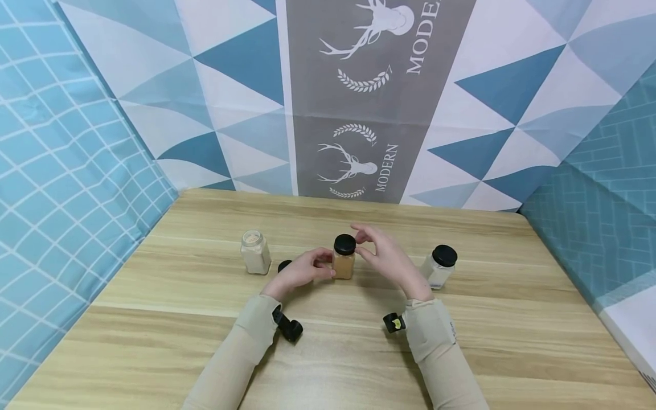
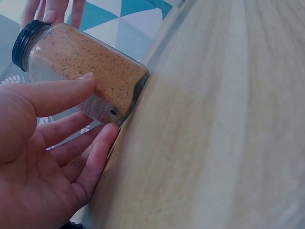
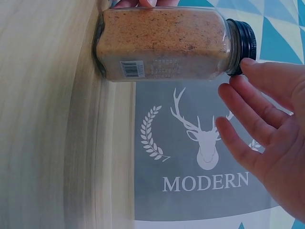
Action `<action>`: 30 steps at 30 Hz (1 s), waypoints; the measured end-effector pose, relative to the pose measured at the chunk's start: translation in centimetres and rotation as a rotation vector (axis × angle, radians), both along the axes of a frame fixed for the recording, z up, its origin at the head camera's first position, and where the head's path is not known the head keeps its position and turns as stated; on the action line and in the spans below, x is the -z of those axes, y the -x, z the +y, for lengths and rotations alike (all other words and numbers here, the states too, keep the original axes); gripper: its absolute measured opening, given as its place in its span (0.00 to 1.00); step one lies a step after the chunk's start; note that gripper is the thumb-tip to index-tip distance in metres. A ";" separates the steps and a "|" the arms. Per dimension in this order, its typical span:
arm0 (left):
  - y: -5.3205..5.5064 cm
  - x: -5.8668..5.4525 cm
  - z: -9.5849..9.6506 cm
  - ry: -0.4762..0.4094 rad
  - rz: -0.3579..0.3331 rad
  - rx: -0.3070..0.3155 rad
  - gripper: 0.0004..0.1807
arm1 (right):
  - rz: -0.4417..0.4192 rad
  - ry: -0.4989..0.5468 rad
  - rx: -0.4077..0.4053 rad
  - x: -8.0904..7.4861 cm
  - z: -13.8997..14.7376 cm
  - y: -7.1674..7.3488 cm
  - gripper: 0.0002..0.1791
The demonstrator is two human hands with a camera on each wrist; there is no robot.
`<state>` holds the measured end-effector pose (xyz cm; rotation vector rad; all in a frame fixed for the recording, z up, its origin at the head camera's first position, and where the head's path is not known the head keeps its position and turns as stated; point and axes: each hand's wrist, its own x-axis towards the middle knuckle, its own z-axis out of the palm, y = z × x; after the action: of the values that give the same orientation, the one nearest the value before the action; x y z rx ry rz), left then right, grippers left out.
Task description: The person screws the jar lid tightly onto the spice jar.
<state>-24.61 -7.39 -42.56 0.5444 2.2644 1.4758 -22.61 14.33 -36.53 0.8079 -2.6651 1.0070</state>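
Observation:
A square glass jar of orange-brown seasoning (image 1: pixel 343 265) with a black lid (image 1: pixel 345 244) stands upright on the table. My left hand (image 1: pixel 306 270) holds it from the left, thumb across one side and fingers low by the base. On the other side, my right hand (image 1: pixel 385 254) is spread beside the lid, with the thumb tip (image 3: pixel 249 62) and a fingertip at the lid's edge and the remaining fingers apart. A printed barcode label (image 3: pixel 132 69) shows on the jar in the right wrist view.
An uncapped jar of pale powder (image 1: pixel 255 254) stands to the left. Beside it, a black round top (image 1: pixel 285 265) is partly hidden by my left hand. A black-lidded jar of white contents (image 1: pixel 438 267) stands right, behind my right wrist. A patterned backdrop (image 1: pixel 246 85) rises behind the table.

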 end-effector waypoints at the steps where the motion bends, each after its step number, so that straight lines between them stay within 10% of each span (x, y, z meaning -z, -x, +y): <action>1: 0.0 0.0 0.0 -0.002 -0.001 0.001 0.28 | -0.001 0.000 0.000 0.0 0.0 0.0 0.25; 30: 0.0 0.0 0.1 -0.006 -0.003 -0.003 0.26 | -0.033 0.009 -0.040 0.1 -0.7 -0.3 0.25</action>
<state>-24.62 -7.31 -42.58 0.5407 2.2601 1.4848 -22.32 13.63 -36.67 0.8526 -2.6799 1.0505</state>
